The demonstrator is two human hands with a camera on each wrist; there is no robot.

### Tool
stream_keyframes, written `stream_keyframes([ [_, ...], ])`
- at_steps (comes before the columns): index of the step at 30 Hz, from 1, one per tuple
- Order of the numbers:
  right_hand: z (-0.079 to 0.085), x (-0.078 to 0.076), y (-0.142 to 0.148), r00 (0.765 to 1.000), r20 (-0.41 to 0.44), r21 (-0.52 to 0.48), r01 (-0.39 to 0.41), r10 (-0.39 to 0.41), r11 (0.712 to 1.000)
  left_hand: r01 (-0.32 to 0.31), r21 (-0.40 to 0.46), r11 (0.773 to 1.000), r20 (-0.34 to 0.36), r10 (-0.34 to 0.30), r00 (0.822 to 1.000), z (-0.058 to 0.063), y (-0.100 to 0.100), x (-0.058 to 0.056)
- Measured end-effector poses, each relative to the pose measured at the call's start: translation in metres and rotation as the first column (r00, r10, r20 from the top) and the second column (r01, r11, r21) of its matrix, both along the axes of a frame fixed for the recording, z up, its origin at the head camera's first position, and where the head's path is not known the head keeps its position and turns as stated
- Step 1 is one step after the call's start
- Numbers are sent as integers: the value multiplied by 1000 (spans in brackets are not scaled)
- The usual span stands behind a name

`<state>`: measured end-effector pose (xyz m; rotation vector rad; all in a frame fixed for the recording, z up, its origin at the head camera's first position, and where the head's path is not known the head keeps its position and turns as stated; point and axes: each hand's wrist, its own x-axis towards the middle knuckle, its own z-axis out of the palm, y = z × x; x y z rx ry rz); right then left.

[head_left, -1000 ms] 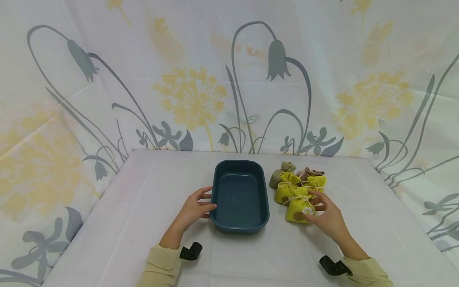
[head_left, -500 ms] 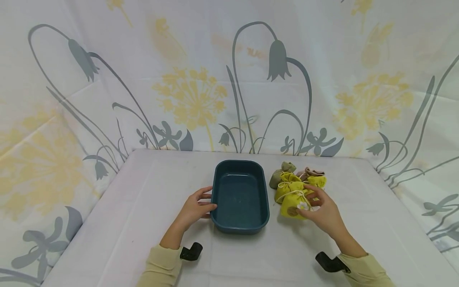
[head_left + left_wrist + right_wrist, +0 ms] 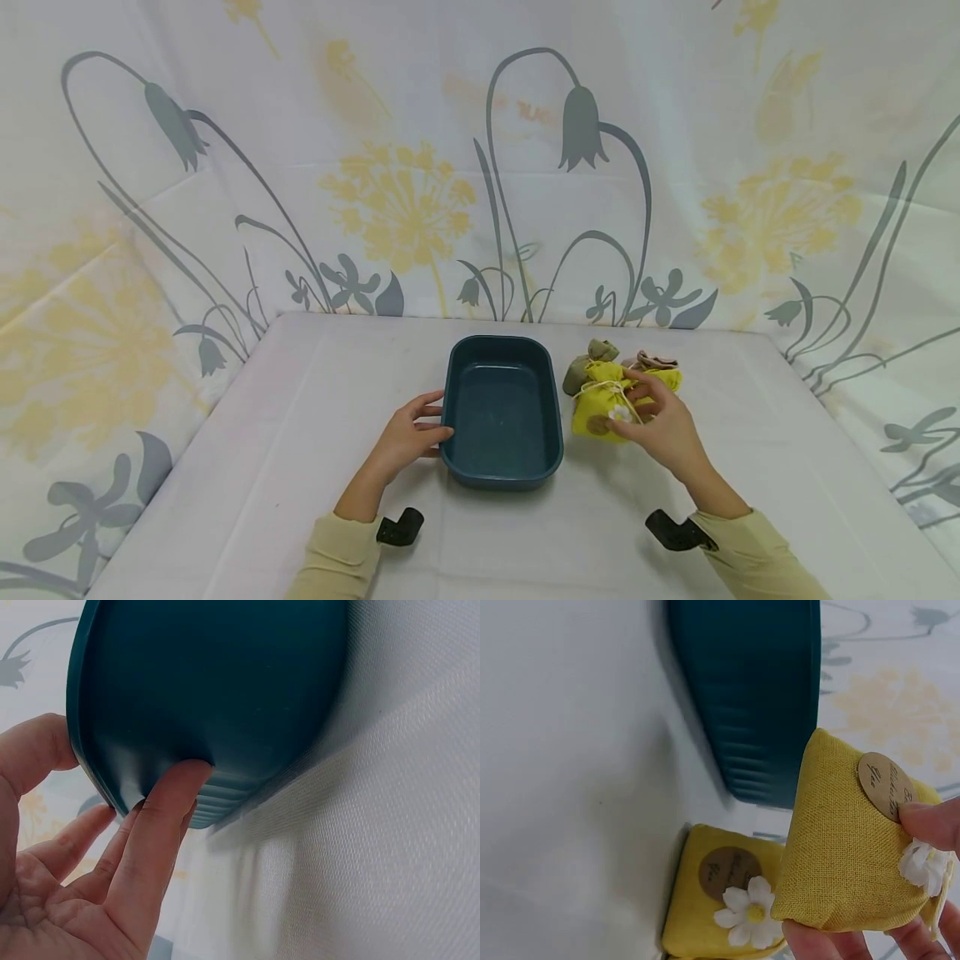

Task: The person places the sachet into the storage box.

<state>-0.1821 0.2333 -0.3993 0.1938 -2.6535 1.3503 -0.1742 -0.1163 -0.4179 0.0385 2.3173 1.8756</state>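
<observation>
My right hand [image 3: 667,425] pinches a yellow drawstring pouch [image 3: 591,407] with a white cloth flower and a round brown label. In the right wrist view this pouch [image 3: 840,847] is raised off the table, thumb at its label and fingers beneath. A second yellow pouch [image 3: 686,919] with a daisy sits on the table below it. My left hand [image 3: 408,432] holds the left side of a dark teal rectangular bin [image 3: 501,425]. In the left wrist view, its thumb is at the bin's rim and the fingers [image 3: 161,825] press the outer wall.
Behind the held pouch stand a grey-green pouch [image 3: 577,373], a brownish pink pouch [image 3: 652,360] and more yellow cloth [image 3: 671,379], partly hidden by my right hand. A white cloth [image 3: 247,500] covers the table. A flower-printed curtain [image 3: 405,167] hangs at the back.
My right hand has lifted the front yellow pouch and carried it leftward and slightly back, towards the bin. The left hand and the bin have stayed put.
</observation>
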Motion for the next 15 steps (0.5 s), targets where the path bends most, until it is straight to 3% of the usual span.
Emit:
stream_keyframes([
  [4,1,-4,-3,1000,-10,-16,-6,5,1000,-6,-9,1000,-2,6,1000,-1,0,-1],
  [9,2,-9,-9,1000,-28,-33,-16,15,999,-12,-4,1000,-1,12,1000,-22,-3,-11],
  [15,7,-14,-16,1000,-7,-37,-12,11,999,-27,8,1000,2,27,1000,-22,-3,-10],
])
